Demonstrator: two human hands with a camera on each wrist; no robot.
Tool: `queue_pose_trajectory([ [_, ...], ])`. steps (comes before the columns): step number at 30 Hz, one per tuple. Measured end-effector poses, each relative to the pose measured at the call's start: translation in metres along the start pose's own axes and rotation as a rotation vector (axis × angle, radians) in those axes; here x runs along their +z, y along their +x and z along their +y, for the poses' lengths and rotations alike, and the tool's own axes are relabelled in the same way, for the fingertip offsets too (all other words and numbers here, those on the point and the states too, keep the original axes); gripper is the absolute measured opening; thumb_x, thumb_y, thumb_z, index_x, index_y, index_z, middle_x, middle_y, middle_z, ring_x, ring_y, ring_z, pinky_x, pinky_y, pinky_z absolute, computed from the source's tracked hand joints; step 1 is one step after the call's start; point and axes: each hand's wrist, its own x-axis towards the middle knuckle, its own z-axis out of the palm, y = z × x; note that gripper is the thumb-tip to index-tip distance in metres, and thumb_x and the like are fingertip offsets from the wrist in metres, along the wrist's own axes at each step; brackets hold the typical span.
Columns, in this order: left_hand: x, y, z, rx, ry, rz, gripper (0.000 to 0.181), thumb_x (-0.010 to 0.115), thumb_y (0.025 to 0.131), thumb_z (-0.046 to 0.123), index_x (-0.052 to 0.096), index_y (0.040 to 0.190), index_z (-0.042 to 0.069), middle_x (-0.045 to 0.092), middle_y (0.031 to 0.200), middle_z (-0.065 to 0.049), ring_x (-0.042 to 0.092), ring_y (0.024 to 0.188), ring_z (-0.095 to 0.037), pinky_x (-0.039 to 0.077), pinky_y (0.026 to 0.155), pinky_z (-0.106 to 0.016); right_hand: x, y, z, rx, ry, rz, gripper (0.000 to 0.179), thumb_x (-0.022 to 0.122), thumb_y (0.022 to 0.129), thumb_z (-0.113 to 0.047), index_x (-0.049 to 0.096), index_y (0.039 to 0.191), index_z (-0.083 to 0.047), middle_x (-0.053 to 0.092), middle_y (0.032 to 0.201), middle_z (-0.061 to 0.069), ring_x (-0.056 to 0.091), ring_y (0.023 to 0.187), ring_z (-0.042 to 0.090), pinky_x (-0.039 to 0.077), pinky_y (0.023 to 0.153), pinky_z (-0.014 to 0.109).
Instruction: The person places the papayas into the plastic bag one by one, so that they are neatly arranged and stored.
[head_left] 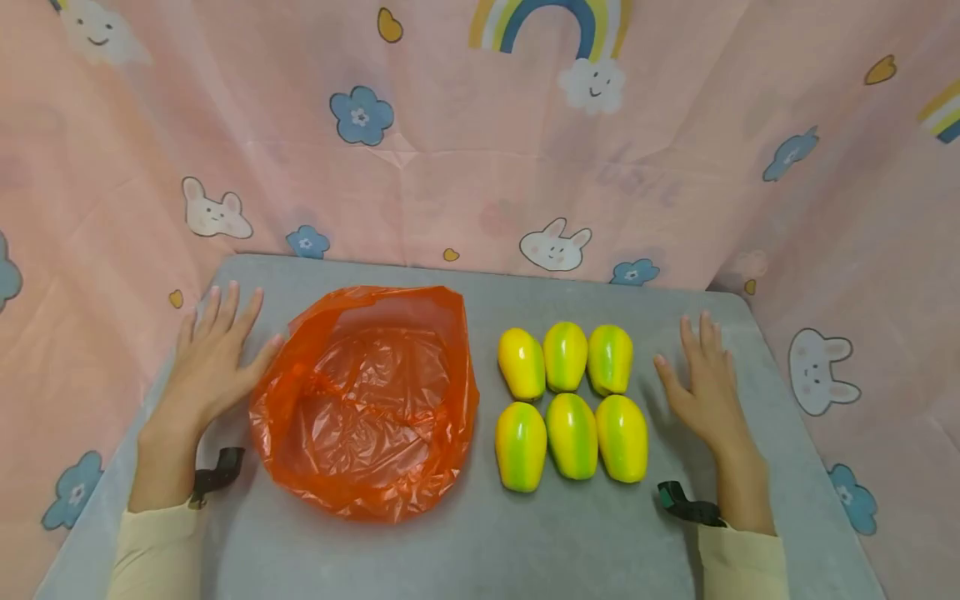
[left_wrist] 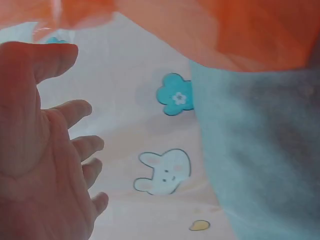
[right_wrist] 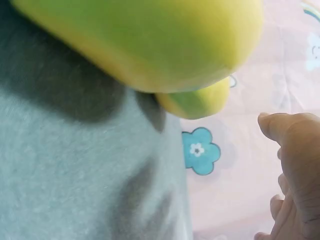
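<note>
An orange plastic bag (head_left: 363, 492) lies spread on the grey table with its mouth facing up, its inside showing through thin film. To its left is my left hand (head_left: 213, 362), fingers straight and spread, the thumb tip right at the bag's rim. In the left wrist view the bag (left_wrist: 260, 35) hangs over the top, above the hand (left_wrist: 45, 165). Several glossy yellow oval fruits with green stripes (head_left: 573, 437) stand in two rows right of the bag. My right hand (head_left: 705, 392), fingers extended and holding nothing, is right of these fruits (right_wrist: 165, 45).
The grey table (head_left: 480, 554) ends at a pink patterned cloth (head_left: 450, 192) that rises behind it and along both sides. Dark wrist camera mounts (head_left: 686, 504) stick out beside both wrists, close to the cream sleeves (head_left: 742, 562).
</note>
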Motion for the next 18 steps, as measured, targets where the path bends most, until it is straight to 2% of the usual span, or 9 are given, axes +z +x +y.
queue_pose_trajectory([
  [5,-0.004,0.000,0.008,0.037,-0.076,0.002,0.076,0.039,0.109,0.053,0.014,0.171,0.018,0.003,0.178,-0.018,-0.003,0.166,-0.044,-0.009,0.133,-0.065,-0.004,-0.001,-0.006,0.003,0.026,-0.007,0.076,0.054,0.109,-0.036,0.018,0.170,-0.008,-0.003,0.179,0.021,-0.004,0.165,0.049,-0.005,0.127,0.078],
  [8,-0.007,-0.002,0.013,0.055,-0.145,-0.015,0.070,0.040,0.111,0.049,0.020,0.171,0.018,0.016,0.177,-0.021,0.011,0.165,-0.048,0.004,0.133,-0.068,-0.006,-0.003,-0.010,0.003,0.034,-0.016,0.075,0.056,0.108,-0.035,0.023,0.169,-0.007,-0.002,0.179,0.020,0.003,0.164,0.054,0.002,0.125,0.081],
  [12,-0.014,-0.006,0.021,0.057,-0.222,-0.040,0.064,0.041,0.112,0.045,0.027,0.169,0.020,0.029,0.174,-0.019,0.028,0.159,-0.050,0.023,0.126,-0.074,-0.007,-0.010,-0.017,0.014,0.050,-0.055,0.072,0.057,0.108,-0.034,0.027,0.168,-0.006,0.000,0.179,0.021,0.011,0.159,0.061,0.012,0.117,0.089],
  [18,-0.021,-0.011,0.036,0.061,-0.266,-0.036,0.063,0.045,0.111,0.045,0.030,0.169,0.025,0.035,0.173,-0.014,0.036,0.156,-0.048,0.030,0.123,-0.074,-0.011,-0.024,-0.026,0.049,0.082,-0.132,0.071,0.056,0.108,-0.036,0.027,0.168,-0.011,0.001,0.179,0.022,0.017,0.158,0.060,0.024,0.108,0.091],
])
